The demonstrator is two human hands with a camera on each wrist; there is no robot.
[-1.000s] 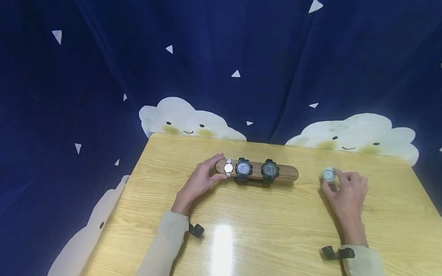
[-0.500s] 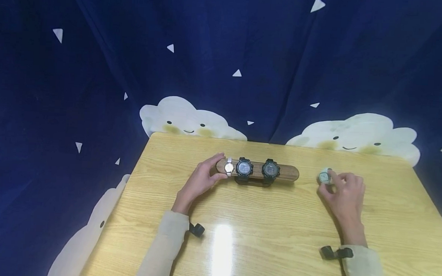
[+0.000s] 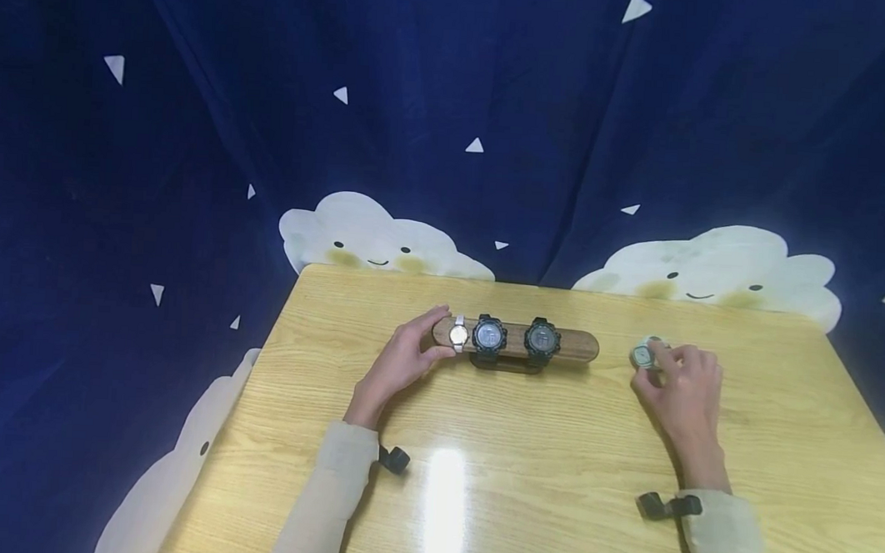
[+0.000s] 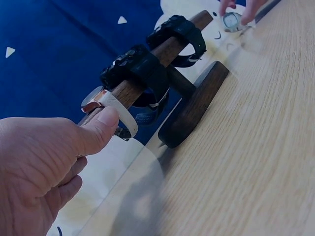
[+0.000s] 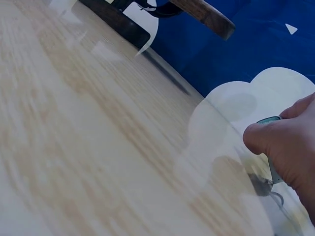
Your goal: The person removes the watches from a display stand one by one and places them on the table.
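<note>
A wooden watch stand (image 3: 516, 342) holds a watch with a white strap and rose-gold case (image 4: 118, 105) at its left end. Two chunky black digital watches (image 3: 489, 336) sit farther along the bar. My left hand (image 3: 402, 355) grips the bar's left end, thumb against the white strap in the left wrist view. To the right of the stand, my right hand (image 3: 682, 393) pinches a pale green watch (image 3: 644, 355) between thumb and finger. In the right wrist view the thumb covers most of this watch, while its strap end and metal clasp (image 5: 271, 183) hang below.
The stand's dark oval base (image 4: 194, 110) rests on a light wood-grain table (image 3: 554, 449). Behind the table hangs a dark blue curtain (image 3: 423, 75) with white triangles and smiling clouds. A black wrist camera (image 3: 395, 460) is strapped at each cuff.
My right hand has moved slightly left with the pale green watch, whose face has turned and tilted to the left. The left hand and the stand stay in place.
</note>
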